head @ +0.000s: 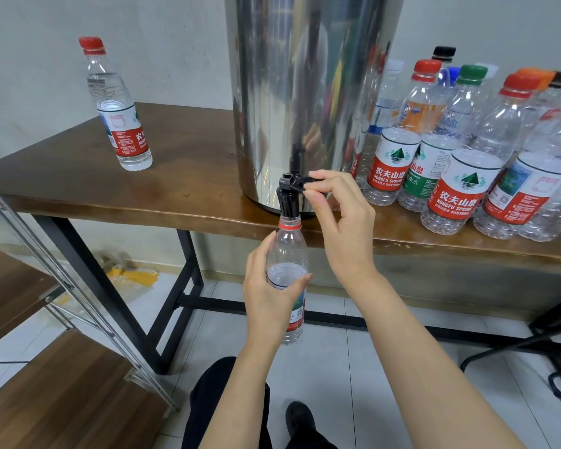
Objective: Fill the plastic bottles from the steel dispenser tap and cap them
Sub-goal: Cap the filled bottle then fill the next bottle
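Gripping the part-filled clear bottle (288, 254), left fingers (256, 259) — right fingers (318, 196) pinch the tap lever (300, 180).

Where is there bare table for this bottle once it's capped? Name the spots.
Free: the table stretch between the filled red-capped bottle on the left and the steel dispenser, and the front edge left of the tap. Crowded: right of the dispenser, bottles stand packed to the edge.

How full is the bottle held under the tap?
Partly full: the bottle shows a waterline just above its label, where the left hand grips it; shoulder and neck are empty.
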